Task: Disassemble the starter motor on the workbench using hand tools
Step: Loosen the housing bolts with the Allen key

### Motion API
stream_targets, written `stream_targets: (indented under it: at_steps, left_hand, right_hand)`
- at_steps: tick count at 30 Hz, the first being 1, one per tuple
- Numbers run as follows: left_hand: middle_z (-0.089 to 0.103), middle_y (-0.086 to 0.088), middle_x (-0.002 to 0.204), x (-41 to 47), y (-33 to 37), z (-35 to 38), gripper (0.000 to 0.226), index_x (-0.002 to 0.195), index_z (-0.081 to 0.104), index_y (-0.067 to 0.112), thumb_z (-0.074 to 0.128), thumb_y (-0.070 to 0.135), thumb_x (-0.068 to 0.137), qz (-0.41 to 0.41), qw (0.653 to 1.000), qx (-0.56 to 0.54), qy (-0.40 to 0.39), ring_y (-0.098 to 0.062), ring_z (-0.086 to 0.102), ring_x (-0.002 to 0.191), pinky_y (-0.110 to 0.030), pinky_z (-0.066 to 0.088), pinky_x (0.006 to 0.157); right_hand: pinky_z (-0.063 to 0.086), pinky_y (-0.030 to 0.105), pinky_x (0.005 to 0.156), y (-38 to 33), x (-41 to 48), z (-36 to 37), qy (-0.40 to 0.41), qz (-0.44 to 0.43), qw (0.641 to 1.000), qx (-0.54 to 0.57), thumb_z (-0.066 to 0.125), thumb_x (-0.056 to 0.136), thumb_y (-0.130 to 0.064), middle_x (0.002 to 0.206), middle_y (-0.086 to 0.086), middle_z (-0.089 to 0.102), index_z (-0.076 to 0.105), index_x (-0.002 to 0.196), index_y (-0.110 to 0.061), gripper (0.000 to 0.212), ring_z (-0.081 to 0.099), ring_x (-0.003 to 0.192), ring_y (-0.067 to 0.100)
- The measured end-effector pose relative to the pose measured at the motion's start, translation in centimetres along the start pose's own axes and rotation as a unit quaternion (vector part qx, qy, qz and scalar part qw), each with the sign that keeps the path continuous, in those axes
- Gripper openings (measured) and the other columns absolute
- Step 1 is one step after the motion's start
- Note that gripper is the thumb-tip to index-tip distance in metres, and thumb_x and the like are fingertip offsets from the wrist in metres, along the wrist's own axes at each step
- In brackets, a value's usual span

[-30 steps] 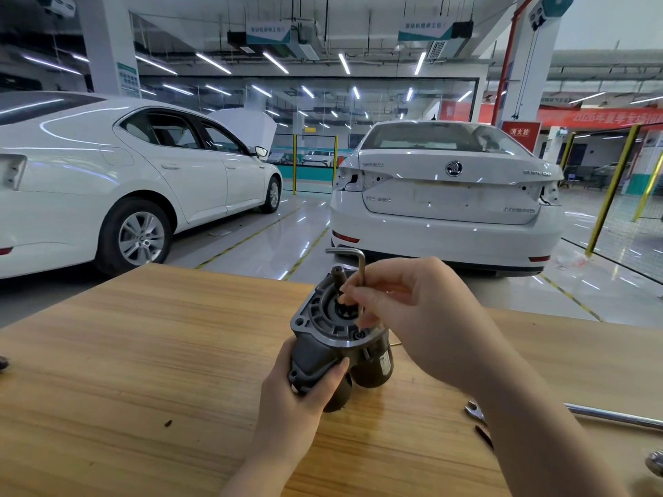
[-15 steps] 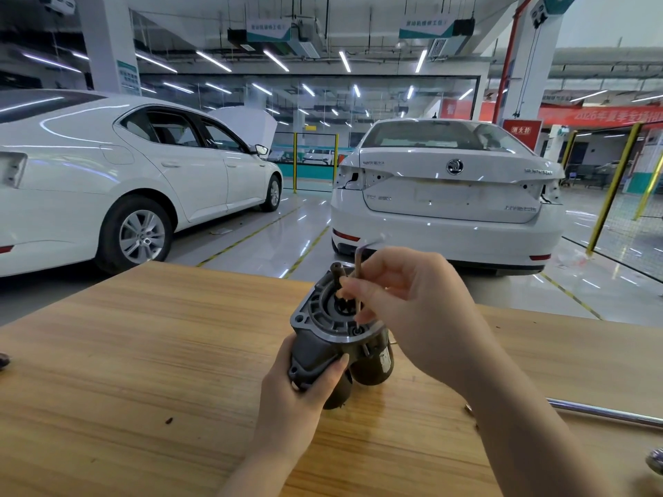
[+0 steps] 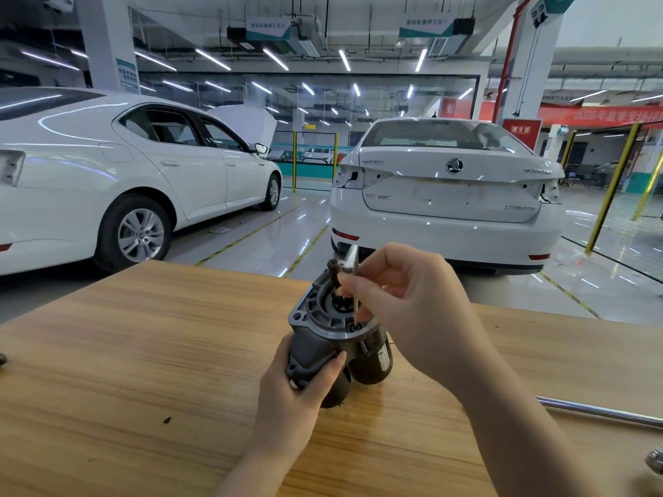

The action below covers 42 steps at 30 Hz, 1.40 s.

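Right hand [image 3: 412, 306] pinches hex key [image 3: 356, 305] on starter motor [image 3: 315, 338].

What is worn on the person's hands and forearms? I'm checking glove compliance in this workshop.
Nothing: the left hand and right hand are bare, with no gloves, rings or watch. No sleeves reach into the frame.

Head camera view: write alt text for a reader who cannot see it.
A person's left hand grips a starter motor on a wooden workbench, while the right hand pinches a hex key whose tip sits in a bolt on the motor's flange. Two white cars are parked behind in a workshop.
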<state>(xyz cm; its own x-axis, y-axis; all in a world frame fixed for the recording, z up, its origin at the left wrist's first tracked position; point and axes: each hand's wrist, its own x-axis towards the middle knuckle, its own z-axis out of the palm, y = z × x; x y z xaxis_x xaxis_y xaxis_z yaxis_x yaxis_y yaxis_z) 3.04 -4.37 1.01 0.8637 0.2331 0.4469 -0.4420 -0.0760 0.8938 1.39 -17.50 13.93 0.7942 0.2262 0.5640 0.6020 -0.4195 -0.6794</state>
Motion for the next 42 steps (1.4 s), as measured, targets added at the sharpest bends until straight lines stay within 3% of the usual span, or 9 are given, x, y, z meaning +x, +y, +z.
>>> stream_targets:
  at_steps: [7, 12, 17, 22, 25, 29, 34, 38, 42]
  left_hand:
    - [0.065, 0.027, 0.097, -0.2, 0.0, 0.0, 0.054, 0.101, 0.056, 0.033, 0.068, 0.055, 0.053, 0.008, 1.000, 0.003, -0.007, 0.007, 0.061, 0.091, -0.004, 0.047, 0.068]
    - [0.065, 0.028, 0.098, -0.2, 0.0, 0.0, 0.054, 0.101, 0.057, 0.032, 0.068, 0.055, 0.054, 0.008, 1.000, 0.000, -0.006, 0.007, 0.061, 0.091, -0.003, 0.046, 0.068]
    - [0.066, 0.026, 0.098, -0.2, -0.1, 0.0, 0.053, 0.101, 0.057, 0.033, 0.069, 0.055, 0.055, 0.012, 1.000, 0.003, -0.005, 0.005, 0.062, 0.092, -0.005, 0.047, 0.069]
    - [0.065, 0.028, 0.098, -0.2, -0.1, 0.0, 0.051, 0.100, 0.056, 0.035, 0.068, 0.055, 0.055, 0.016, 1.000, 0.009, -0.005, 0.007, 0.062, 0.091, -0.004, 0.047, 0.069]
    - [0.064, 0.029, 0.099, -0.2, -0.1, 0.0, 0.052, 0.100, 0.055, 0.035, 0.068, 0.056, 0.054, 0.015, 1.000, 0.010, -0.006, 0.007, 0.061, 0.092, -0.004, 0.047, 0.069]
    - [0.064, 0.029, 0.098, -0.2, -0.2, 0.0, 0.056, 0.102, 0.055, 0.033, 0.068, 0.057, 0.053, 0.017, 1.000, 0.015, -0.003, 0.006, 0.061, 0.091, -0.005, 0.048, 0.068]
    - [0.065, 0.024, 0.098, -0.3, -0.1, 0.0, 0.055, 0.103, 0.056, 0.032, 0.070, 0.054, 0.055, 0.020, 1.000, 0.008, -0.014, 0.004, 0.063, 0.092, -0.005, 0.048, 0.069]
    - [0.066, 0.024, 0.099, -0.4, -0.2, 0.0, 0.054, 0.102, 0.057, 0.033, 0.071, 0.053, 0.054, 0.020, 1.000, 0.006, -0.016, 0.003, 0.063, 0.092, -0.006, 0.048, 0.068]
    - [0.066, 0.024, 0.095, -0.4, -0.3, 0.0, 0.054, 0.100, 0.057, 0.032, 0.072, 0.052, 0.053, 0.014, 1.000, 0.003, -0.010, 0.003, 0.064, 0.088, -0.008, 0.050, 0.067]
  right_hand:
    - [0.055, 0.025, 0.068, 0.0, -0.1, 0.3, -0.035, -0.022, 0.998, -0.045, 0.054, 0.091, -0.028, 0.082, -0.011, 0.069, 0.054, 0.080, -0.037, 0.015, 0.064, 0.070, 0.001]
    - [0.055, 0.028, 0.062, -0.2, -0.2, 0.7, -0.001, -0.005, 1.000, -0.008, 0.065, 0.077, -0.043, 0.075, -0.009, 0.067, 0.053, 0.072, -0.035, 0.016, 0.065, 0.066, 0.005]
    - [0.056, 0.034, 0.058, 0.0, -0.1, 0.6, 0.050, -0.005, 0.999, 0.007, 0.072, 0.075, -0.033, 0.065, -0.003, 0.069, 0.050, 0.062, -0.028, 0.026, 0.064, 0.055, 0.005]
    - [0.054, 0.025, 0.064, -0.2, -0.1, 0.5, -0.010, -0.023, 1.000, -0.006, 0.062, 0.085, -0.025, 0.073, -0.013, 0.070, 0.055, 0.068, -0.039, 0.023, 0.064, 0.063, -0.001]
    - [0.050, 0.019, 0.059, -0.3, -0.2, 0.6, -0.022, -0.017, 1.000, 0.002, 0.057, 0.088, -0.028, 0.077, -0.013, 0.069, 0.054, 0.080, -0.042, 0.016, 0.064, 0.066, -0.001]
    - [0.054, 0.026, 0.056, -0.4, -0.1, 0.7, 0.007, -0.002, 1.000, -0.004, 0.065, 0.076, -0.042, 0.070, -0.010, 0.066, 0.045, 0.078, -0.035, 0.021, 0.065, 0.061, 0.005]
    - [0.048, 0.013, 0.048, -0.2, -0.2, 0.7, 0.020, 0.005, 0.999, 0.025, 0.070, 0.078, -0.031, 0.067, -0.007, 0.069, 0.052, 0.066, -0.029, 0.022, 0.063, 0.052, 0.001]
    - [0.043, 0.007, 0.050, -0.2, -0.2, 0.7, -0.010, -0.015, 0.999, 0.029, 0.059, 0.088, -0.022, 0.073, -0.014, 0.069, 0.055, 0.075, -0.037, 0.020, 0.061, 0.057, -0.005]
    - [0.049, 0.015, 0.054, -0.3, -0.3, 1.3, -0.009, -0.025, 1.000, 0.008, 0.059, 0.087, -0.027, 0.070, -0.013, 0.067, 0.048, 0.079, -0.043, 0.021, 0.063, 0.060, 0.001]
